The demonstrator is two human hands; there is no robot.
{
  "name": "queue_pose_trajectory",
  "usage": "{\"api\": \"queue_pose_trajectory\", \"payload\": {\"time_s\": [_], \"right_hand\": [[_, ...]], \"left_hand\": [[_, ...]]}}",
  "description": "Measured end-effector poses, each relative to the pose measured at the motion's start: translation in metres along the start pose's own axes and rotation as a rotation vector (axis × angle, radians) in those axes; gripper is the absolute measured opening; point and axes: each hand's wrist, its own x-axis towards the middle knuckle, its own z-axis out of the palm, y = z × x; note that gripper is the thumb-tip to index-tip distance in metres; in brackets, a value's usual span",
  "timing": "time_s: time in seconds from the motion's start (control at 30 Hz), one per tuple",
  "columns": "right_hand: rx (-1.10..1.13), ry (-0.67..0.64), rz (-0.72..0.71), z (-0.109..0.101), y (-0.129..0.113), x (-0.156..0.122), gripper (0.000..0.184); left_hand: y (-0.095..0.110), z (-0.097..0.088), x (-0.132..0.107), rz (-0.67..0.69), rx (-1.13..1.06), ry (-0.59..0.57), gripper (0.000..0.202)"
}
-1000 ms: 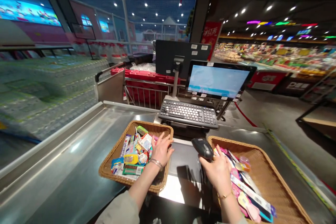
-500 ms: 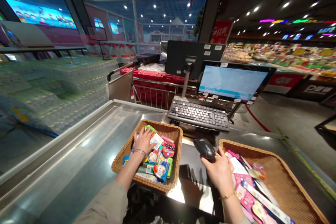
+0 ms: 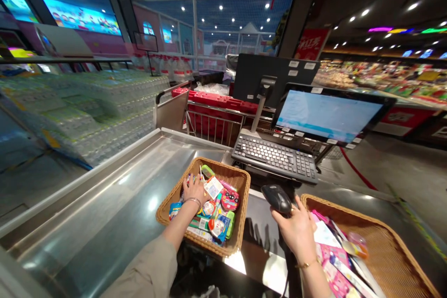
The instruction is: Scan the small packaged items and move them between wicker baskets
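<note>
My right hand point(image 3: 296, 228) is wrapped round the handle of a black barcode scanner point(image 3: 276, 198), its head pointing toward the left and away from me. My left hand point(image 3: 194, 190) reaches into a wicker basket point(image 3: 164, 209), fingers apart on the small packaged goods. By its fingertips a white printed card point(image 3: 213, 188) lies among them. A red case with dark round marks point(image 3: 229, 199), a blue pack with a white figure point(image 3: 218, 227) and a green item point(image 3: 230, 224) lie nearby. What is under my left palm is hidden.
A second wicker basket point(image 3: 394, 247) with pink packages stands at the right. Behind are a black keyboard point(image 3: 274, 154) and a lit monitor point(image 3: 324, 114). The steel counter point(image 3: 115, 214) has a raised left edge. Stacked bottle packs point(image 3: 84, 107) stand beyond it.
The whole view has shifted, so the counter and baskets appear a little farther right. My left hand is still in the basket, and the scanner is still in my right hand.
</note>
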Motion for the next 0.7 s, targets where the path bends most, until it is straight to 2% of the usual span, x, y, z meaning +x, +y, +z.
{"api": "queue_pose_trajectory", "payload": {"time_s": [0.17, 0.33, 0.47, 0.6, 0.7], "right_hand": [[-0.011, -0.021, -0.029, 0.002, 0.007, 0.007, 0.039], [0.009, -0.046, -0.028, 0.001, 0.009, 0.013, 0.04], [0.043, -0.038, -0.007, 0.0, 0.008, 0.016, 0.039], [0.064, -0.052, -0.003, 0.0, 0.008, 0.017, 0.039], [0.071, -0.052, 0.006, -0.001, 0.009, 0.018, 0.04]], "left_hand": [[0.006, 0.01, 0.003, -0.066, -0.015, 0.004, 0.063], [0.012, 0.011, 0.004, -0.175, -0.064, -0.028, 0.051], [0.013, 0.011, 0.003, -0.212, -0.096, -0.041, 0.047], [0.018, 0.012, 0.004, -0.236, -0.143, -0.036, 0.05], [0.024, 0.011, 0.008, -0.235, -0.19, -0.041, 0.06]]}}
